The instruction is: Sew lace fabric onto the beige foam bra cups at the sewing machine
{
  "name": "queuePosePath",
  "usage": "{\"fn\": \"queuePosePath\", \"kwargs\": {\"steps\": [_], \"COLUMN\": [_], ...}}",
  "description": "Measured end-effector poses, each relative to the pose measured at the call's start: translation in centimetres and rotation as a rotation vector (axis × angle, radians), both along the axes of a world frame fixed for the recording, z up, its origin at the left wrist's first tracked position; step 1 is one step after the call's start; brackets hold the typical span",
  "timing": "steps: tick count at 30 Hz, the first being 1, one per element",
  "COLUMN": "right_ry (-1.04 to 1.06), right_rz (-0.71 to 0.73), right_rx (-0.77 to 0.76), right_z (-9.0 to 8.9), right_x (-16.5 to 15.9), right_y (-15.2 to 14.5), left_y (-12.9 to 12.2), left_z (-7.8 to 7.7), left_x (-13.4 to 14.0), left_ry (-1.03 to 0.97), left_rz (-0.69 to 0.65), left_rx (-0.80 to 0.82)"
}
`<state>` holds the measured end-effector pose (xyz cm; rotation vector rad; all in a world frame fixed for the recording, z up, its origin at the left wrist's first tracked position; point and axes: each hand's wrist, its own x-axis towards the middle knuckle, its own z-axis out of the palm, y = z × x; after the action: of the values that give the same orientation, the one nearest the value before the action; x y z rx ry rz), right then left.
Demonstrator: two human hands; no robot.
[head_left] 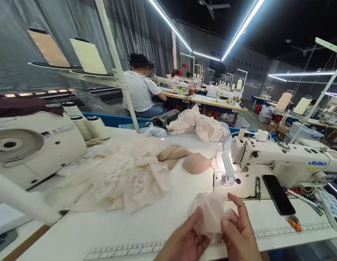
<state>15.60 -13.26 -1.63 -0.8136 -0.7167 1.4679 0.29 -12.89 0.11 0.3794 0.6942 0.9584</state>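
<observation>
A small pale, sheer piece of fabric (212, 212) is stretched between my two hands above the table's front edge. My left hand (186, 235) pinches its left side between thumb and fingers. On the other side, my right hand (237, 228) grips the fabric with the thumb, its index finger raised. Just beyond them stands a white sewing machine (279, 156), its lamp lighting the needle area. Beige pleated bra cups (197, 163) lie left of the needle, touching pale cloth under the machine head. A heap of cream lace fabric (125, 174) spreads over the table's left part.
A black phone (278, 194), thread snips (257, 188) and an orange-handled item (294, 223) lie at the right. A ruler strip (125, 250) runs along the front edge. Thread cones (96, 127) and another machine (35, 145) stand left. A co-worker (141, 87) sits beyond more lace pieces (198, 123).
</observation>
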Motion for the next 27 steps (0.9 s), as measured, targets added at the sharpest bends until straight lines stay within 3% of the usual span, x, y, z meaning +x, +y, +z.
{"fn": "queuePosePath", "kwargs": {"steps": [3,6,12,17,27], "right_ry": [-0.035,-0.032,-0.055,-0.096,-0.013], "right_rz": [0.025,-0.012,-0.062,-0.079,-0.038], "right_rx": [0.026,0.013,0.017,0.044,-0.014], "right_z": [-1.3,-1.2,-0.6,-1.2,0.0], "right_x": [0.6,1.3,1.7,1.2,1.9], "right_y": [-1.3,-0.9,0.5,0.3,1.0], "left_y": [1.4,1.8,1.6,1.6,1.8], "left_z": [2.3,3.4,2.6,3.2,2.7], "left_x": [0.6,0.6,1.0,1.3,1.5], "left_ry": [0.02,0.042,0.014,0.022,0.116], "left_rz": [0.201,0.225,0.243,0.22,0.183], "left_rx": [0.076,0.097,-0.087,0.089,0.132]}}
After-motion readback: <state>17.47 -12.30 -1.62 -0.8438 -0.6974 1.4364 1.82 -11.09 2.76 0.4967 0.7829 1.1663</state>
